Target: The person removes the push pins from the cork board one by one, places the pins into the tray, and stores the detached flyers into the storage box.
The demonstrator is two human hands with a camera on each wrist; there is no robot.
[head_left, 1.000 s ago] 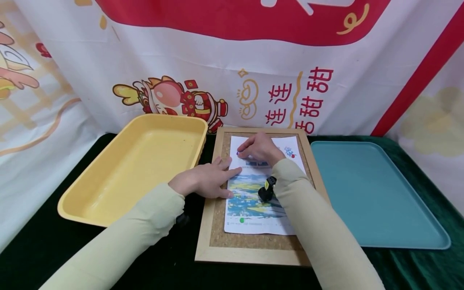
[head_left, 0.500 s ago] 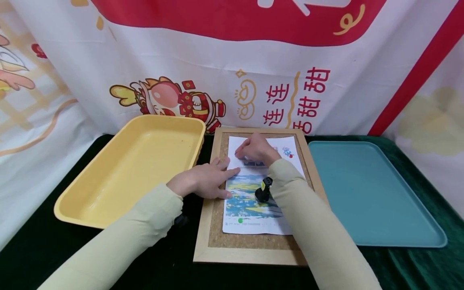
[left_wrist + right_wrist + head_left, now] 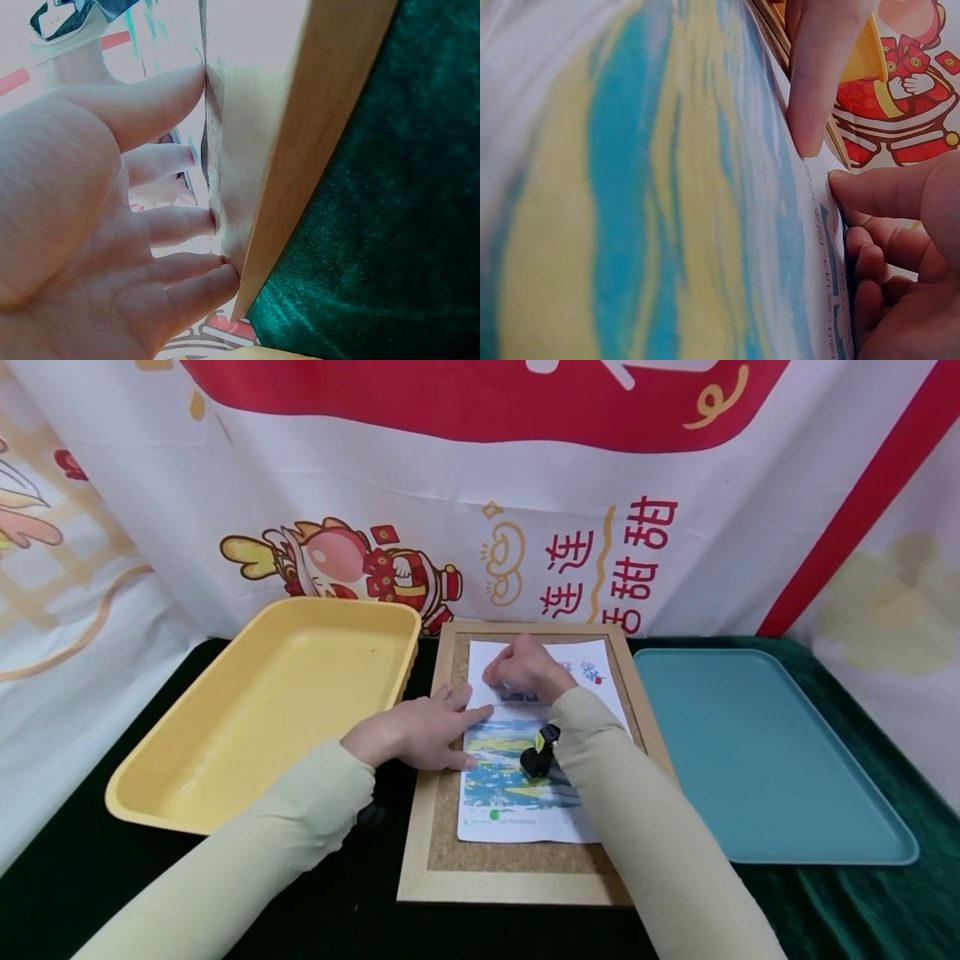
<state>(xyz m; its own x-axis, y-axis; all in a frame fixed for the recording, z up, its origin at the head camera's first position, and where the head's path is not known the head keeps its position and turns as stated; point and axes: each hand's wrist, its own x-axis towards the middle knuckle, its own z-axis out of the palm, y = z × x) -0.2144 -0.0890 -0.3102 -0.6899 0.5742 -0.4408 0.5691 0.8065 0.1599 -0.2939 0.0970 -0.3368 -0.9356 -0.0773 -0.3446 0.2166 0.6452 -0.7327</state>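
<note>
A printed sheet of paper (image 3: 525, 828) lies on a cork board (image 3: 517, 858) with a light wooden frame. My left hand (image 3: 416, 731) rests with spread fingers across the board's left side, its fingertips on the frame, cork and paper's edge. Near the sheet's upper left corner, my right hand (image 3: 528, 670) pinches a small purple push pin against the paper; the pin itself is hidden behind the fingers now. In the right wrist view the thumb (image 3: 877, 193) bears on the sheet and the other fingers curl. A green pin (image 3: 494, 815) sits lower left, a red pin (image 3: 598, 680) upper right.
A deep yellow tray (image 3: 285, 693) stands left of the board, close to my left hand. On the right lies a shallow blue tray (image 3: 772, 760). Dark green cloth (image 3: 322, 910) covers the table, and a printed banner (image 3: 420, 468) hangs behind it.
The whole scene shifts slightly left in the head view. The purple pin, visible at my right fingertips a second ago, is now covered by them. Both hands keep their places on the board.
</note>
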